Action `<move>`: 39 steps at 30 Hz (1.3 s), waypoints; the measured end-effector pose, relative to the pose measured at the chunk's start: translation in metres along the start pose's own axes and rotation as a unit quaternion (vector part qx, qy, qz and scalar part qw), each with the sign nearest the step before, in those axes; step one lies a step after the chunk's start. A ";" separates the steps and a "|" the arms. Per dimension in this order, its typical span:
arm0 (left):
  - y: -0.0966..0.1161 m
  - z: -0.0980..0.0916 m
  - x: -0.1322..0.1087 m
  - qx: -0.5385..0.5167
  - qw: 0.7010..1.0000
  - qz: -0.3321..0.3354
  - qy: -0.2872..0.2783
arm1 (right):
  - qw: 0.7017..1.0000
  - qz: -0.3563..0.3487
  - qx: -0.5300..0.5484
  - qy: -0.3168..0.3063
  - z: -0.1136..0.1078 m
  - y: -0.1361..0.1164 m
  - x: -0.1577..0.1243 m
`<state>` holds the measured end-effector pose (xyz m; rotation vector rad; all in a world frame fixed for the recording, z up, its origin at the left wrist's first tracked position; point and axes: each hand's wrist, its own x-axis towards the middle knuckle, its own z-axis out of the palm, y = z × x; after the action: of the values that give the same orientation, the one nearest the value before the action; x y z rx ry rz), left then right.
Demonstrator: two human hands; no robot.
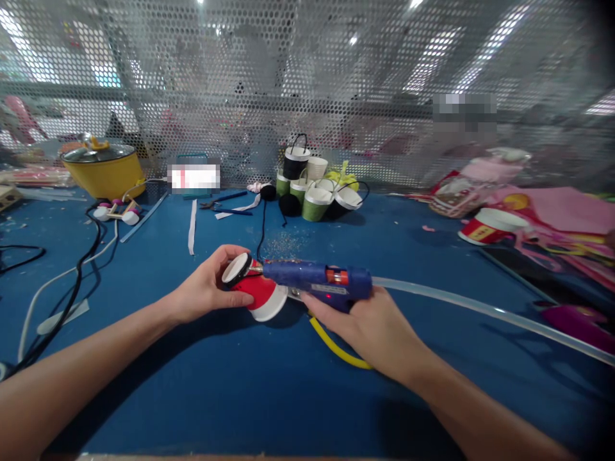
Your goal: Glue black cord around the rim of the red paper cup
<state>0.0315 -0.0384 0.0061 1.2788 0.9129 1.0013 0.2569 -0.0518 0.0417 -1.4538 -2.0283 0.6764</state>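
Grasping a red paper cup (259,296) with the left hand (206,288): thumb on the near side, fingers curled round the far side and mostly hidden behind the cup. Clenched with the right hand (369,326) round the handle of a blue hot-glue gun (312,280), with handle and trigger covered by the palm, so cannot tell whether the trigger is pressed. Hard to make out the metal nozzle tip where it meets the cup's left end.

Smooth, tapered paper, red wall, white band at the wider near-right end, white disc with a black rim at the narrower far-left end. Held just above the blue table (230,397), near the middle, tipped on its side, long axis running far-left to near-right. Glossy plastic gun lying level, nozzle pointing left, a clear glue stick (480,310) trailing right and cut off by the frame edge. Yellow cord (336,349) looping out below the wrist.

Farther back: cluster of green and black handled cups (312,189), black yarn ball (289,205), yellow pot (103,168) at far left, perforated metal screen (307,77) blurring all behind it
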 end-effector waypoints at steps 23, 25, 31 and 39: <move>-0.001 -0.006 0.000 0.002 0.998 0.011 -0.059 | 1.000 -0.013 0.003 0.001 -0.003 -0.001 0.001; -0.001 -0.006 0.000 0.003 0.998 0.012 -0.066 | 1.000 -0.019 0.012 0.006 -0.004 -0.002 0.003; 0.000 -0.006 0.000 0.008 0.997 0.016 -0.076 | 1.000 -0.006 -0.020 -0.016 -0.006 -0.004 0.001; -0.002 -0.007 0.000 0.004 0.996 0.018 -0.082 | 0.999 -0.014 -0.043 -0.013 -0.004 -0.005 0.001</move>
<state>0.0252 -0.0367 0.0039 1.3680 0.7700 0.9063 0.2562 -0.0519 0.0478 -1.4689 -2.1183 0.6064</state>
